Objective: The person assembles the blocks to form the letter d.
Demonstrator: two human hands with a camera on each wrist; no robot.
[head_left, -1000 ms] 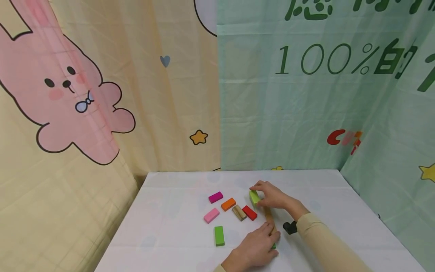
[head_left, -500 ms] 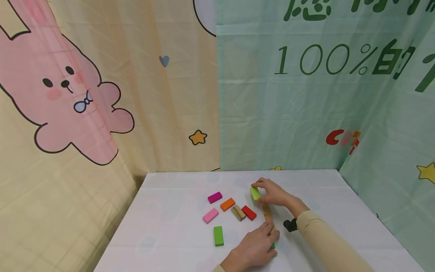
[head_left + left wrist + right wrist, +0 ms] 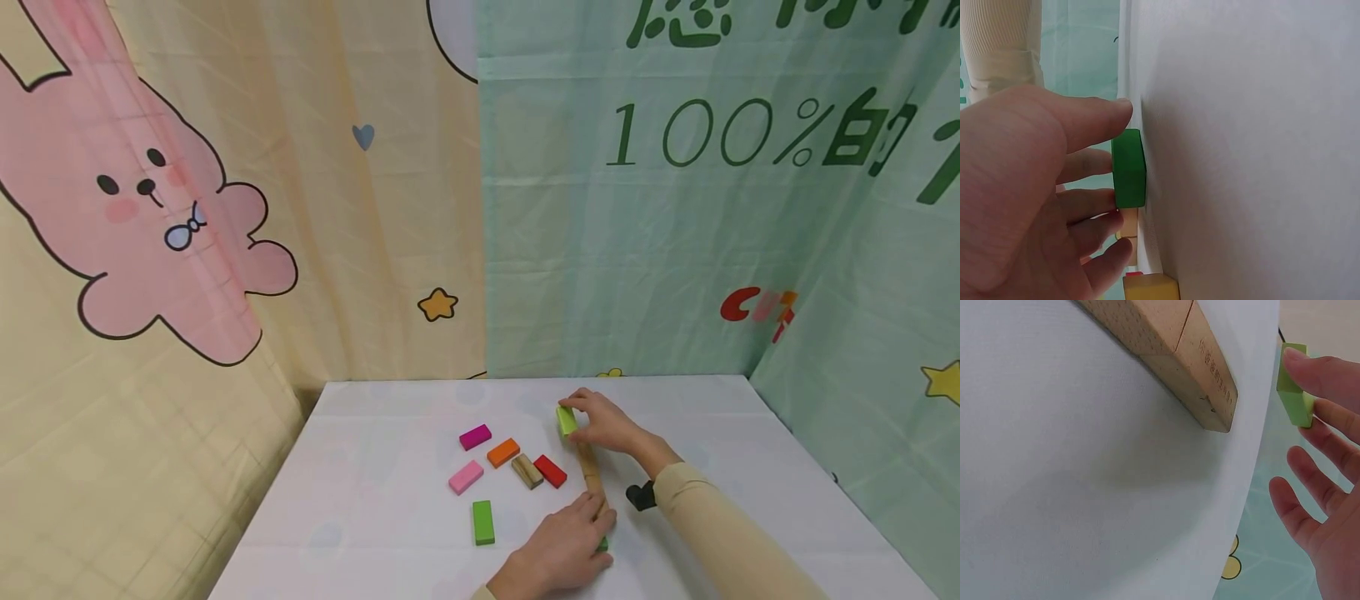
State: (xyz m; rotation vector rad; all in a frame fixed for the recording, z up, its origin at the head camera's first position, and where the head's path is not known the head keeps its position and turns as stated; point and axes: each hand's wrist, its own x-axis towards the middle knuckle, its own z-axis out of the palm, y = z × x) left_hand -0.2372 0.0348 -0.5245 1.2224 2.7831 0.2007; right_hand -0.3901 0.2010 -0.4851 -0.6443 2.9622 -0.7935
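Note:
A row of plain wooden blocks [image 3: 588,467] runs front to back on the white table. At its near end sits a dark green block [image 3: 1129,169]. My left hand [image 3: 564,540] holds this end, thumb beside the green block and bent fingers over it. Beyond the row's far end, my right hand [image 3: 603,421] pinches a light green block [image 3: 1295,387] between thumb and fingers. In the right wrist view the block appears apart from the last wooden block [image 3: 1210,381], which has small printed writing.
Left of the row lie a red block [image 3: 551,471], a wood-grain block [image 3: 527,472], an orange block [image 3: 503,452], a magenta block [image 3: 476,437], a pink block [image 3: 467,477] and a bright green block [image 3: 483,522]. A black heart-shaped thing [image 3: 640,497] is near the right sleeve.
My right hand has moved slightly away toward the table's back with the light green block. My left hand and the loose blocks have stayed in place.

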